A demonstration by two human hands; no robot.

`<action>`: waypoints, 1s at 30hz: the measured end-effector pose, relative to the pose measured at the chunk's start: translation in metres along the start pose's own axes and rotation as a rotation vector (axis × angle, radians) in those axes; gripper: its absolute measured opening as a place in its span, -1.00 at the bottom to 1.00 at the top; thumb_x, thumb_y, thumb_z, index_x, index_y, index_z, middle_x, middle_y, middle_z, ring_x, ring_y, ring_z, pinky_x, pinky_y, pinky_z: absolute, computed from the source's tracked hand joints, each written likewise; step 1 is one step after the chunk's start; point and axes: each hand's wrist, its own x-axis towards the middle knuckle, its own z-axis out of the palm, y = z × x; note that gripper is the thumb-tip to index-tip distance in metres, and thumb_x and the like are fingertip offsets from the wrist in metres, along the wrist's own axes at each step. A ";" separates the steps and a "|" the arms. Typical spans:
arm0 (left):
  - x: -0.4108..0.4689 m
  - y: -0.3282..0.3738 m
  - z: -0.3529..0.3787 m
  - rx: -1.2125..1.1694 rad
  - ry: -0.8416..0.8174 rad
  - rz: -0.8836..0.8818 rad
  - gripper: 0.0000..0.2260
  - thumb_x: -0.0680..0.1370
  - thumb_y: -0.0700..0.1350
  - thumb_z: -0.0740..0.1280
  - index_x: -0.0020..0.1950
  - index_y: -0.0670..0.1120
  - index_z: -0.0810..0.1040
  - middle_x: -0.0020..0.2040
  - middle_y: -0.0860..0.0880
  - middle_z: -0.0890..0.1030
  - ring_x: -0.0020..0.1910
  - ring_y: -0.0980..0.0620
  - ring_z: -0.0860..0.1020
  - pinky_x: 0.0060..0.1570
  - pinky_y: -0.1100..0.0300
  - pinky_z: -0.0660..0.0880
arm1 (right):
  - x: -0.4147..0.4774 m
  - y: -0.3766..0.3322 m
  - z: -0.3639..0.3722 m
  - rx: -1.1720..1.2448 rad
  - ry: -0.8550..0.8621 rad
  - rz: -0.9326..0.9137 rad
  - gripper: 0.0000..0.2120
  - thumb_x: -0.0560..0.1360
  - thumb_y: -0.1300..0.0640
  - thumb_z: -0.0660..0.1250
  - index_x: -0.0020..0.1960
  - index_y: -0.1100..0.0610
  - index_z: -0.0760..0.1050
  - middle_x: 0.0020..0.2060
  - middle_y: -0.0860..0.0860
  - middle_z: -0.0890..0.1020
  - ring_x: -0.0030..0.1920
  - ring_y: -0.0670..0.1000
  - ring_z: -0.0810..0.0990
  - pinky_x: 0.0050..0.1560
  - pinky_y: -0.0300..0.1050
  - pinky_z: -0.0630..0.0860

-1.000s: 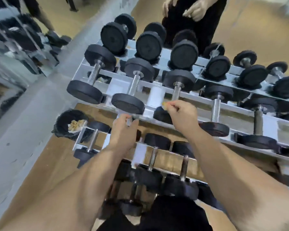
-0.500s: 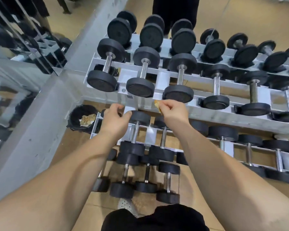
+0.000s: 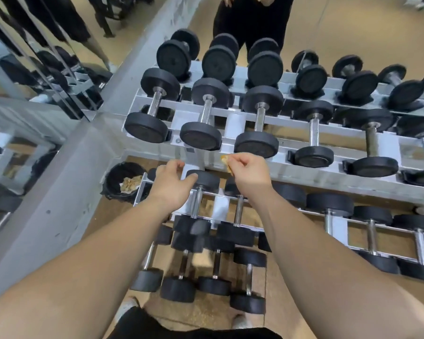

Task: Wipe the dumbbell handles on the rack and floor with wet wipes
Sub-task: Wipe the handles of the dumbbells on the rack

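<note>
Both hands lifted slightly; right hand [image 3: 249, 173] apparently pinches wipe [image 3: 227, 162], left hand [image 3: 173, 185] loosely open.

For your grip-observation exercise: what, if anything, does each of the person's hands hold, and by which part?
The right hand pinches a soiled wipe by one end between fingertips. The left hand holds nothing; its fingers spread above a dumbbell head.

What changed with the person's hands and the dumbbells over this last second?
Both hands drew back from the middle shelf toward the lower one. The right hand, which had been up at a middle-shelf dumbbell handle, now hangs clear of it, fingers still pinching the soiled wipe. The left hand stays over the lower-shelf dumbbell. The dumbbells and the bin of used wipes stayed put.
</note>
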 end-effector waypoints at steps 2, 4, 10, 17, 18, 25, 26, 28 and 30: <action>0.019 -0.006 -0.012 -0.006 -0.009 0.009 -0.57 0.58 0.07 0.36 0.41 -0.03 0.41 0.35 -0.08 0.35 0.08 -0.02 0.44 0.16 0.17 0.35 | 0.010 -0.007 0.016 0.005 0.030 0.024 -0.80 0.58 0.00 0.35 -0.04 0.08 0.70 -0.17 0.00 0.71 -0.11 0.03 0.63 -0.05 -0.04 0.58; 0.042 -0.021 -0.027 -0.006 -0.030 0.029 -0.57 0.58 0.08 0.36 0.41 0.00 0.40 0.36 -0.08 0.34 0.10 -0.06 0.50 0.18 0.12 0.42 | 0.020 -0.013 0.041 0.032 0.051 0.056 -0.78 0.58 -0.01 0.35 -0.04 0.12 0.68 -0.25 -0.07 0.67 -0.24 -0.03 0.57 -0.13 -0.12 0.53; 0.116 -0.084 -0.099 0.039 -0.173 0.146 -0.62 0.58 0.09 0.36 0.35 0.05 0.39 0.22 -0.04 0.38 -0.13 0.04 0.54 -0.19 0.16 0.48 | 0.035 -0.040 0.152 0.101 0.232 0.137 -0.75 0.56 -0.04 0.38 -0.06 0.14 0.69 -0.30 -0.01 0.65 -0.28 -0.13 0.50 -0.18 -0.17 0.45; 0.164 -0.079 -0.156 0.138 -0.364 0.324 -0.61 0.59 0.12 0.33 0.38 0.07 0.37 0.28 -0.03 0.38 0.12 -0.07 0.49 0.19 0.02 0.48 | 0.019 -0.089 0.189 0.021 0.417 0.210 -0.77 0.55 0.02 0.40 -0.17 0.13 0.69 -0.31 0.01 0.68 -0.31 -0.14 0.50 -0.23 -0.27 0.45; 0.165 -0.072 -0.156 0.153 -0.366 0.355 -0.60 0.59 0.11 0.33 0.39 0.05 0.38 0.29 -0.05 0.37 0.16 -0.09 0.48 0.21 0.05 0.45 | 0.018 -0.096 0.183 0.022 0.438 0.202 -0.79 0.55 0.03 0.40 -0.17 0.11 0.69 -0.28 0.01 0.69 -0.28 -0.14 0.52 -0.23 -0.33 0.46; 0.171 -0.056 -0.143 0.195 -0.359 0.388 -0.60 0.57 0.11 0.35 0.36 0.07 0.40 0.27 -0.04 0.38 0.13 -0.05 0.48 0.19 0.12 0.39 | 0.028 -0.083 0.155 0.017 0.464 0.134 -0.81 0.53 -0.06 0.42 -0.10 0.02 0.73 -0.13 0.01 0.67 -0.17 -0.12 0.59 -0.18 -0.28 0.41; 0.170 -0.055 -0.139 0.193 -0.353 0.373 -0.60 0.56 0.11 0.35 0.37 0.08 0.40 0.28 -0.02 0.38 0.15 -0.04 0.47 0.17 0.13 0.38 | 0.029 -0.079 0.152 0.014 0.450 0.115 -0.80 0.53 -0.06 0.41 -0.12 0.04 0.73 -0.14 0.07 0.66 -0.17 -0.06 0.60 -0.17 -0.26 0.40; 0.170 -0.054 -0.129 0.211 -0.339 0.368 -0.60 0.58 0.11 0.33 0.38 0.08 0.39 0.30 -0.02 0.37 0.13 -0.03 0.47 0.11 0.14 0.39 | 0.032 -0.073 0.144 0.012 0.418 0.074 -0.77 0.54 0.02 0.41 -0.16 0.15 0.71 -0.24 0.15 0.62 -0.20 0.02 0.56 -0.23 -0.26 0.38; 0.171 -0.051 -0.119 0.233 -0.344 0.371 -0.60 0.60 0.09 0.31 0.42 0.05 0.38 0.33 -0.04 0.37 0.02 0.01 0.49 -0.02 0.18 0.42 | 0.035 -0.066 0.136 -0.003 0.389 0.071 -0.77 0.56 0.06 0.41 -0.16 0.19 0.70 -0.26 0.12 0.62 -0.22 -0.05 0.53 -0.25 -0.34 0.36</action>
